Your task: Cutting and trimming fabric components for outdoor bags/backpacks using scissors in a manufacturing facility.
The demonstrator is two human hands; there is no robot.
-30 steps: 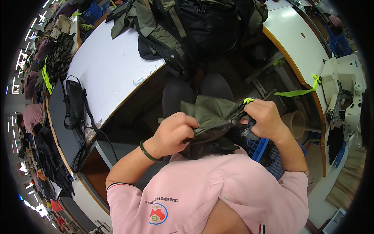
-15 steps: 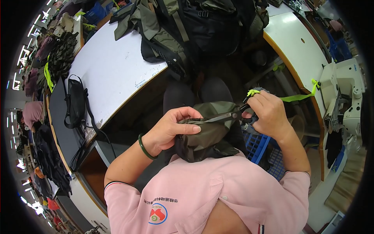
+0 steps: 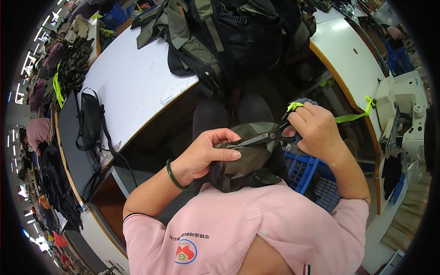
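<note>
Compared with a second ago, both hands sit a little higher over the lap, and the scissors (image 3: 263, 136) now lie flat along the top edge of the olive fabric piece (image 3: 245, 160) instead of being half hidden behind it.

Going from left to right: a black strap bag (image 3: 89, 120) lies at the left end of the white worktable (image 3: 133, 82), and a heap of olive and black bags (image 3: 238, 32) covers the far end of it. Then comes the left hand (image 3: 204, 156), with a green bangle (image 3: 173, 174) on the wrist; its fingers are closed on the folded edge of the fabric, thumb on top. The fabric rests on the lap, close to the chest. Next, the right hand (image 3: 314, 130) is closed around the scissor handles, which carry a neon green tie; the blades look nearly together, with the tips under the left thumb.

To do this trimming well, I think the left hand should keep the edge tight and its fingertips away from the blades, and the cuts should be short and close to the seam.

Further right, a blue crate (image 3: 305, 169) stands beside the knee, then a second white table (image 3: 353, 68) with a green ribbon (image 3: 353, 117), and a sewing machine (image 3: 408, 123). It looks like a busy sewing workshop.
</note>
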